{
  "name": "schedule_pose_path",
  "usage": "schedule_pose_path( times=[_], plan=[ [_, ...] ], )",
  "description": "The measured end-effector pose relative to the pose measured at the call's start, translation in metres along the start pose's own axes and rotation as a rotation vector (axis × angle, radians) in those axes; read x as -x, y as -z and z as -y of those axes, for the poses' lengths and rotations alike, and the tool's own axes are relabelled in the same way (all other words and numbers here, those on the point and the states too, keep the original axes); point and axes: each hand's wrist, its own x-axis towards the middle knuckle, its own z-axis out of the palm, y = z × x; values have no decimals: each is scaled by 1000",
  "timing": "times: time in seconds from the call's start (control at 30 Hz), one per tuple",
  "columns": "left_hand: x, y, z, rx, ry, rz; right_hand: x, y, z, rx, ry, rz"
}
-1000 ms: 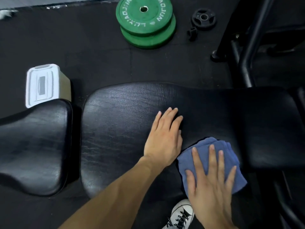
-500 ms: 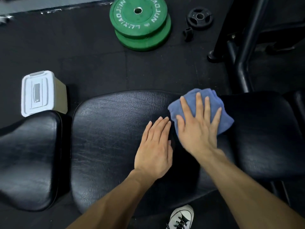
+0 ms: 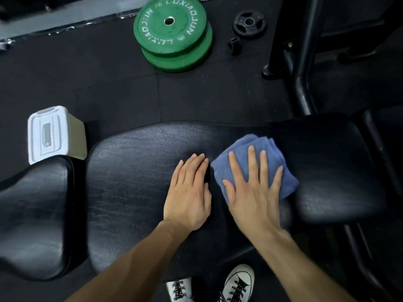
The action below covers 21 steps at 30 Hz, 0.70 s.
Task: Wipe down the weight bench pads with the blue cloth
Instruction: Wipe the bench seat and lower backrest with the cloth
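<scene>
Blue cloth [image 3: 257, 162], folded and bunched, lies on the long black vinyl backrest pad [image 3: 135, 184] of the weight bench, pinned under my right hand [image 3: 254, 192], whose fingers are spread flat and straight over it, pressing rather than gripping. Half a second earlier the cloth sat near the pad's far edge; I see it now drawn back toward mid-pad, and a second ago it lay at the near edge. My left hand [image 3: 188, 197] rests palm down and relaxed on the pad just beside the cloth, its fingertips nearly touching the cloth's left border; it has kept the same place. Left of a narrow gap lies the separate seat pad [image 3: 35, 214]. On the rubber floor [image 3: 98, 83] beyond stand a white lidded box [image 3: 49, 134], two stacked green bumper plates [image 3: 174, 33] and a small black plate [image 3: 248, 25]. White sneakers [image 3: 237, 284] show below the pad.
</scene>
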Motion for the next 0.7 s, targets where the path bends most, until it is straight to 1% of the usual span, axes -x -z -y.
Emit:
schedule_pose_path(
  times=[0.13,0.23,0.43,0.53,0.6,0.7],
  plan=[
    [0,1,0,2,10,-7,78,-12,-8,-23,-73,16],
    [0,4,-3,2,13,11,106,-15,-5,-23,-121,12],
    [0,13,-9,83,16,-28,105,-12,-1,0,-166,9],
    [-20,12,-27,131,-45,-38,106,-13,-1,11,-169,9],
    [-41,6,-43,143,-99,-8,104,-14,3,-2,-229,-4],
    [-59,-3,-50,116,-91,21,91,-12,12,-45,-340,-4]
  ],
)
